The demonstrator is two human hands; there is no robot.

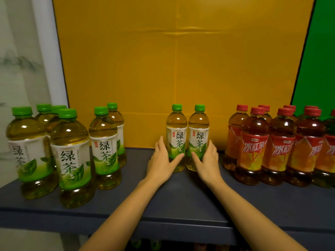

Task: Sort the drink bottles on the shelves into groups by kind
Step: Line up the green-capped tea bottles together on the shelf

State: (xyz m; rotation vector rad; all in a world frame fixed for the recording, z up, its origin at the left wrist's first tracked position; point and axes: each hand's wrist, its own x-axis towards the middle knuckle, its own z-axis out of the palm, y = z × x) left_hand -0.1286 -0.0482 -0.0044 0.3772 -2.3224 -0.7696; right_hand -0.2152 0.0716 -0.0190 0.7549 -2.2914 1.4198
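At the left end of the shelf (172, 205) stands a cluster of six green tea bottles (70, 154), packed close. In the middle, well apart from them, a pair of green tea bottles (176, 124) stands upright and side by side against the yellow back panel (163, 69). My left hand (161, 160) lies against the outer side of the pair's left bottle, fingers straight, thumb across the label. My right hand (208, 160) mirrors it on the right bottle. Neither hand wraps round; I press the pair between open palms. Further right, the red tea bottles (253, 145) already stand grouped. I judge I am about to join this stray pair to the green cluster. That calls for even pressure from both sides and a steady carry leftward, kept upright.
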